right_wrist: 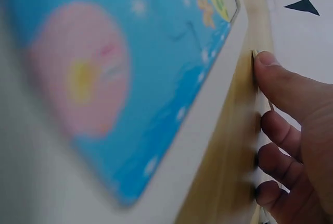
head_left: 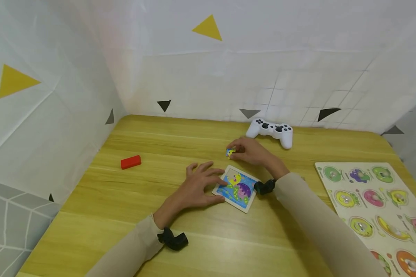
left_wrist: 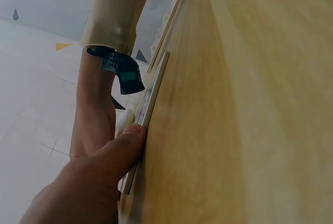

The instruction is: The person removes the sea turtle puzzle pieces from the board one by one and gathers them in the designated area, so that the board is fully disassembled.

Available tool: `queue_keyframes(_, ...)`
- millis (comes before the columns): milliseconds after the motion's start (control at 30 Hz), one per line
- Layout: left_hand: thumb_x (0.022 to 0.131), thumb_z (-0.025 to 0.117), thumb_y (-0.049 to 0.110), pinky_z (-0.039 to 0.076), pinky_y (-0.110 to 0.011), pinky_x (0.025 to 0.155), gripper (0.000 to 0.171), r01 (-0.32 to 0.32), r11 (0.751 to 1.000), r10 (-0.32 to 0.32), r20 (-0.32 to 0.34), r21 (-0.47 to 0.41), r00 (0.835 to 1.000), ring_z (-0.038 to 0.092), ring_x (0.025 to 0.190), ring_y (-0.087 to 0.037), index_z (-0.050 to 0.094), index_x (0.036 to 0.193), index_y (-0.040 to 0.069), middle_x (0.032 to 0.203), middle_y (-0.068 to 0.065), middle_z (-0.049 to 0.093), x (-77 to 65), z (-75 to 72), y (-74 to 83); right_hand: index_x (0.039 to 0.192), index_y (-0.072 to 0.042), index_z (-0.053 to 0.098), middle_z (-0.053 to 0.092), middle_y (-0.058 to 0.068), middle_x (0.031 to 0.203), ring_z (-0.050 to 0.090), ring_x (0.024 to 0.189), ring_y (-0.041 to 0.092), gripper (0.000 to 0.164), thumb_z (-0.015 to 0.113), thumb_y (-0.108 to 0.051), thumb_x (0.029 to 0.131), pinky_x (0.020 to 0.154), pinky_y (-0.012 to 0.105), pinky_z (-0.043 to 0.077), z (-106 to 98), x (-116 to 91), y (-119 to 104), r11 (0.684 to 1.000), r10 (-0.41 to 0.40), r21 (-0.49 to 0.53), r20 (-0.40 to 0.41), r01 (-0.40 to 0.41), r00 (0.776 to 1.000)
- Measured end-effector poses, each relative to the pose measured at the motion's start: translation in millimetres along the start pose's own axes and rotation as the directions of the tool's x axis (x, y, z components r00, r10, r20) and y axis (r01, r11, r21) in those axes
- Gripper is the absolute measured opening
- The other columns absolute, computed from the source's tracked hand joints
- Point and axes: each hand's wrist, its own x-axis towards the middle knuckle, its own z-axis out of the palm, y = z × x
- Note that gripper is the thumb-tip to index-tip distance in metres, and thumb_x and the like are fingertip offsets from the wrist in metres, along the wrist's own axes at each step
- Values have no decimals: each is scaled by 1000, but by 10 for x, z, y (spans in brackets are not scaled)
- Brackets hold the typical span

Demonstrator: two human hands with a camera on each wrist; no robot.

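A small square picture puzzle board [head_left: 234, 192] with a pale frame lies tilted on the table, showing a yellow and purple cartoon creature on blue. My left hand [head_left: 197, 187] rests at its left side with fingers spread; the thumb [left_wrist: 132, 133] touches the frame's edge and a fingertip reaches over the picture. Just beyond the board's far edge, my right hand [head_left: 251, 151] pinches a small blue and yellow puzzle piece [head_left: 230, 152] between thumb and fingers. From the right wrist, the board [right_wrist: 171, 94] looms close, while the right thumb [right_wrist: 278, 78] presses the thin piece, seen edge-on.
A white game controller [head_left: 271, 131] lies behind my right hand, near the wall. To the right is a large fruit puzzle board [head_left: 362, 184] with knobbed pieces. A red block [head_left: 131, 162] lies at the left on the wooden table [head_left: 100, 215].
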Motion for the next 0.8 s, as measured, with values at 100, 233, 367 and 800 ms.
queue_keyframes(100, 86, 73, 60, 13, -66, 114, 39, -4, 1000, 4, -4, 1, 1000, 32, 152, -33, 72, 118, 38, 151, 8, 55, 0, 2, 2, 126, -10, 70, 64, 10, 102, 57, 93, 24, 34, 74, -22, 94, 84, 40, 47, 12, 68, -6, 1000, 18, -23, 3, -18, 1000)
queue_keyframes(233, 86, 73, 59, 14, -66, 114, 39, -8, 1000, 8, -9, 0, 1000, 33, 152, -33, 72, 118, 38, 151, 8, 55, 1, 2, 2, 127, -9, 70, 63, 12, 102, 55, 93, 25, 33, 72, -20, 96, 85, 40, 45, 14, 154, -33, 999, 29, -32, 14, -29, 999)
queue_keyframes(367, 86, 73, 59, 14, -65, 114, 39, -8, 1000, 8, -6, -3, 1000, 33, 152, -33, 72, 118, 38, 151, 8, 55, -2, -1, -1, 130, -10, 69, 61, 13, 102, 54, 91, 25, 34, 70, -19, 97, 82, 40, 45, 15, 222, -55, 998, 42, -48, 27, -41, 999)
queue_keyframes(800, 86, 73, 59, 14, -66, 114, 40, -7, 1000, 7, 1, 4, 1000, 32, 152, -33, 72, 119, 37, 152, 8, 54, -5, 1, -3, 132, -10, 69, 63, 17, 106, 59, 97, 30, 34, 68, -15, 98, 85, 45, 49, 32, 335, -82, 996, 59, -74, 7, -59, 998)
